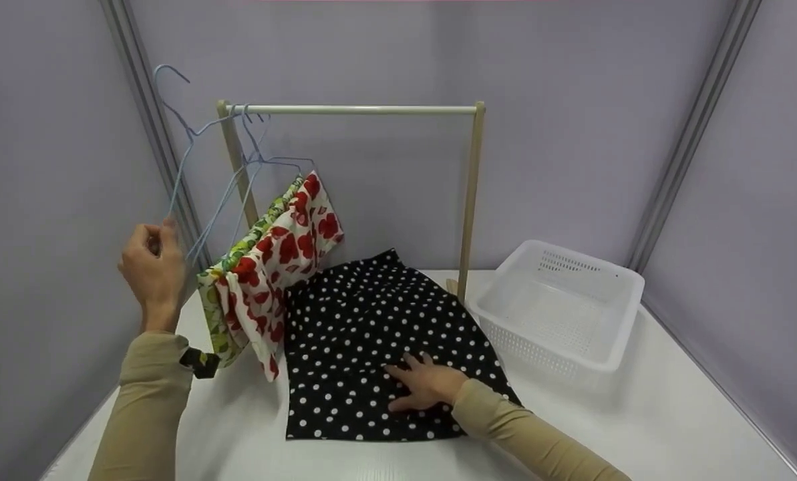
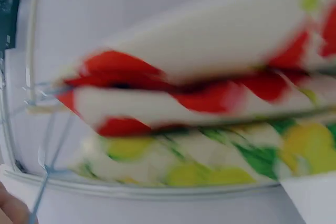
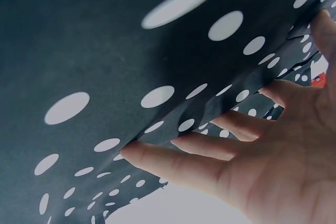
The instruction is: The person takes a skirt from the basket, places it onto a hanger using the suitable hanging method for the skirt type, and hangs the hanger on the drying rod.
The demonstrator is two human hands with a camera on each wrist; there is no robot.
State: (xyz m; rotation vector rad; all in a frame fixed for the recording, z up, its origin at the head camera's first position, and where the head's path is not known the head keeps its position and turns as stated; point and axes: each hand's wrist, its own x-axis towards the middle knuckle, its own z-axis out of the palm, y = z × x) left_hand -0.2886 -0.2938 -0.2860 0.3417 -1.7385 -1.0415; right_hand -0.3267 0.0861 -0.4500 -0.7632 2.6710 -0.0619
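Observation:
My left hand (image 1: 154, 267) grips a light blue wire hanger (image 1: 190, 131) by its side, raised at the left with its hook pointing up. A black cloth with white polka dots (image 1: 358, 314) lies spread on the table, slightly wrinkled towards the back. On its front part rests my right hand (image 1: 428, 384), fingers spread apart; the right wrist view shows the fingertips touching the dotted cloth (image 3: 105, 145). Beside the left hand hang a red-flowered white cloth (image 1: 291, 244) and, behind it, a yellow-green lemon-print cloth (image 1: 214, 327). The left wrist view is blurred and shows mostly these two.
A small rack with a white rail (image 1: 358, 109) and wooden posts (image 1: 471, 207) stands at the back; the hung cloths are bunched at its left end. A white plastic basket (image 1: 628, 321) sits on the right of the white table (image 1: 679, 414). Grey panels (image 1: 759, 200) enclose the sides.

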